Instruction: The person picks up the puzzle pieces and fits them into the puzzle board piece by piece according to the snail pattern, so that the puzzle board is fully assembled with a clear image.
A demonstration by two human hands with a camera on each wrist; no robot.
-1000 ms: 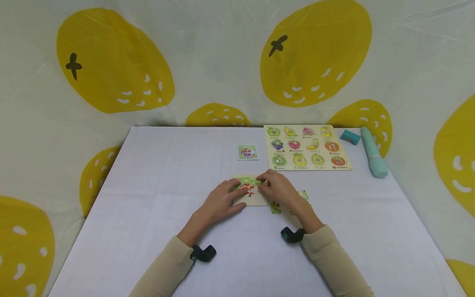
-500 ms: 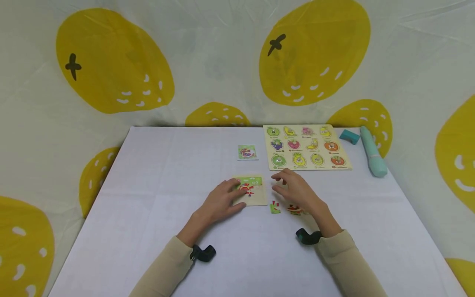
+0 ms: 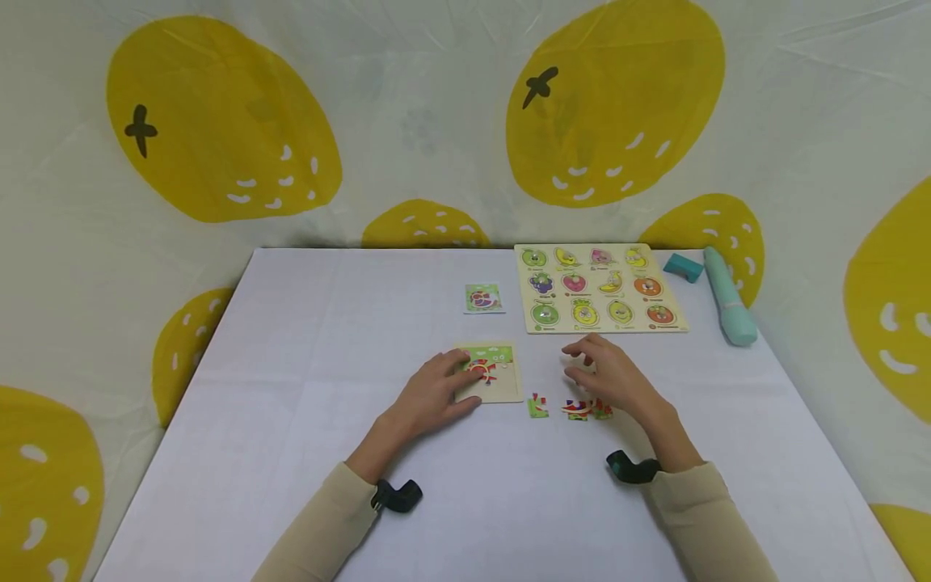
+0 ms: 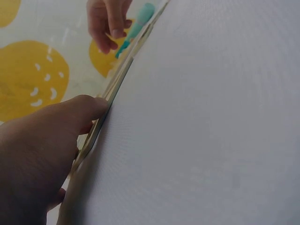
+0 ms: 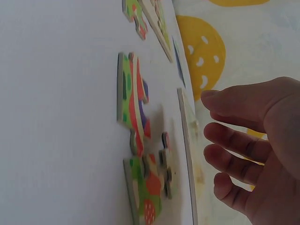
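My left hand (image 3: 431, 396) rests on a small wooden jigsaw tray (image 3: 507, 390), fingers spread over its left side. The left wrist view shows the thumb (image 4: 96, 108) against the tray's edge. Inside the tray, a green strip and red pieces lie along the top and left, partly under the fingers. My right hand (image 3: 614, 373) hovers, holding nothing, with loosely bent fingers. Below it lie loose jigsaw pieces: a striped one (image 5: 126, 93) and a green-and-red one (image 5: 149, 192). Another piece (image 3: 538, 406) lies nearer the tray. The right hand may hide more.
A fruit peg puzzle board (image 3: 607, 327) lies at the back right. Behind the tray is a small picture card (image 3: 484, 298). A teal block (image 3: 684, 267) and a mint-coloured stick-like object (image 3: 730, 299) lie near the far right edge of the white-covered table (image 3: 327, 323).
My right hand has moved away from the tray to the right, over the loose pieces, uncovering some of them. The left hand has stayed on the tray.
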